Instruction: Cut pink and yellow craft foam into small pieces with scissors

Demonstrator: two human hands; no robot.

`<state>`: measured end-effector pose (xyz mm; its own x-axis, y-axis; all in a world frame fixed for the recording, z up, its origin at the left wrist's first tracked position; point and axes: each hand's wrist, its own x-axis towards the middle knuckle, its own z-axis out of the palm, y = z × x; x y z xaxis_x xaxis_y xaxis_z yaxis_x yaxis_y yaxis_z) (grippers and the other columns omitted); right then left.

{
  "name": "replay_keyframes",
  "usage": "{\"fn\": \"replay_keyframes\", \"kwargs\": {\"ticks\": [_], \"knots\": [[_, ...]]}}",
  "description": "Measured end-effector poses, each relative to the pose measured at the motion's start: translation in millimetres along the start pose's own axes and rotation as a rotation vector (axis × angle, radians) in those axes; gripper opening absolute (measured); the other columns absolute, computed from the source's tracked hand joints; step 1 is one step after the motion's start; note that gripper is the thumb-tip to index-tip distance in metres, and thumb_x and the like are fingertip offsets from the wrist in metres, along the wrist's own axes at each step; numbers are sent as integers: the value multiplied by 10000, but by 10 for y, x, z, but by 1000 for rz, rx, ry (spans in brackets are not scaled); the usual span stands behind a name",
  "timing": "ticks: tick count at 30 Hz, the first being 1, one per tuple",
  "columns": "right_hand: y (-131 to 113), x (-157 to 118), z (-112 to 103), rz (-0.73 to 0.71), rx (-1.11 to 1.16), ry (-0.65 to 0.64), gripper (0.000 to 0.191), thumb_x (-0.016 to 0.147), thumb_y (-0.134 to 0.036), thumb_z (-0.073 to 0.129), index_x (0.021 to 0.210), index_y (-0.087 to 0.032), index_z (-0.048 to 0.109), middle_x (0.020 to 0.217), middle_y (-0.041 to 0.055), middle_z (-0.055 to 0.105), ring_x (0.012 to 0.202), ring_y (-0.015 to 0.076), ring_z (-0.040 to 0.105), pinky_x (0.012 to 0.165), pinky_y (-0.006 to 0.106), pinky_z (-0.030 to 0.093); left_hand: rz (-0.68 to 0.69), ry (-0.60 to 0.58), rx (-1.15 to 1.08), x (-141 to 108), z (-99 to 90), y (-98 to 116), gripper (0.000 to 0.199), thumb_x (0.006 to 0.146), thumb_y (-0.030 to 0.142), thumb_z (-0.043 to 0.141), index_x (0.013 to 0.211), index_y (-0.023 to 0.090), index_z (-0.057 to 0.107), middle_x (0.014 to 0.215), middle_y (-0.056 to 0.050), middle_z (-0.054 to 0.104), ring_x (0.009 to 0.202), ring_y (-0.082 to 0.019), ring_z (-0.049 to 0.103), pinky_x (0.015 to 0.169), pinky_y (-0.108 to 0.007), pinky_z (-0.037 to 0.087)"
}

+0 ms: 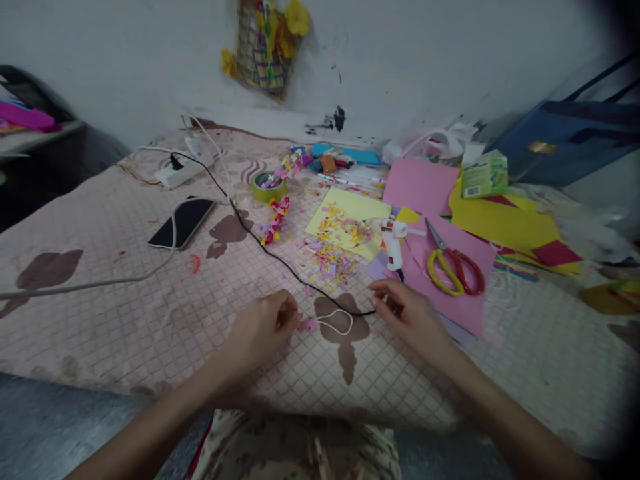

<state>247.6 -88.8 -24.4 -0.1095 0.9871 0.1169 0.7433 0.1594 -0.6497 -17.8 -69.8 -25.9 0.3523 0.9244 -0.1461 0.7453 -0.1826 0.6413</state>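
My left hand [265,323] is closed, fingertips pinched at the end of a small pink paper piece [309,325]. From that piece a thin white string [345,331] loops out over the tablecloth. My right hand [407,313] hovers at the other side of the loop, fingers loosely curled with thumb and forefinger apart, nothing visible between them. A black cord [285,262] runs across the table to beside its fingertips. Just beyond stands a white glue gun [394,243], resting near pink paper [420,267]. Paper scraps [333,263] lie scattered ahead of both hands.
Red-and-yellow scissors [453,270] lie on the pink paper at right. Further back are a pale yellow sheet [333,207], a tape roll [267,187] and a decorated paper strip [276,221]. At left sit a phone [183,223] and a power strip [183,172] with cables.
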Motion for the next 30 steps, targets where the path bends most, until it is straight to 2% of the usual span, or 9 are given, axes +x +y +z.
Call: {"fn": "replay_keyframes", "kwargs": {"ticks": [4,8,12,15,21,26,30], "knots": [[202,35,-152,61,26,127,170,864,-339,511,909,-197,594,748,30,640,600,159,571,541,279,439,82,106,29,164,0,-32,97,817,215,511,882,178,572,834,-32,629,658,-139,563,581,-247,384],[379,91,-251,110,44,197,194,849,-378,532,894,-208,613,700,24,627,569,163,563,483,271,419,181,149,120,316,39,-44,100,837,205,510,900,178,583,947,-48,593,731,-145,578,622,-252,421],[464,132,-269,123,94,205,204,836,-414,553,861,-220,610,668,10,609,528,150,523,478,277,415,276,112,289,365,8,-18,155,864,173,473,953,184,599,1026,-65,575,884,-198,578,709,-298,447],[482,151,-261,128,102,203,215,833,-422,554,855,-215,611,661,9,606,524,148,518,478,279,411,340,74,344,370,-38,-5,169,881,169,449,954,182,601,1021,-65,580,929,-209,566,755,-314,454],[435,190,-236,119,107,207,205,830,-404,556,831,-208,618,661,12,610,518,144,518,478,274,407,332,76,357,382,-32,17,150,897,265,468,883,178,588,957,-54,584,865,-193,572,714,-298,460],[375,227,-193,90,119,174,191,839,-380,541,832,-203,611,648,8,596,539,146,531,486,269,404,284,103,483,403,37,91,270,864,421,519,853,160,587,930,-76,589,809,-211,574,668,-316,452],[355,240,-180,99,117,175,203,834,-389,544,823,-197,608,643,11,597,529,149,533,481,272,401,230,142,542,425,54,134,240,850,400,537,816,165,574,918,-77,599,794,-217,579,631,-314,432]]}}
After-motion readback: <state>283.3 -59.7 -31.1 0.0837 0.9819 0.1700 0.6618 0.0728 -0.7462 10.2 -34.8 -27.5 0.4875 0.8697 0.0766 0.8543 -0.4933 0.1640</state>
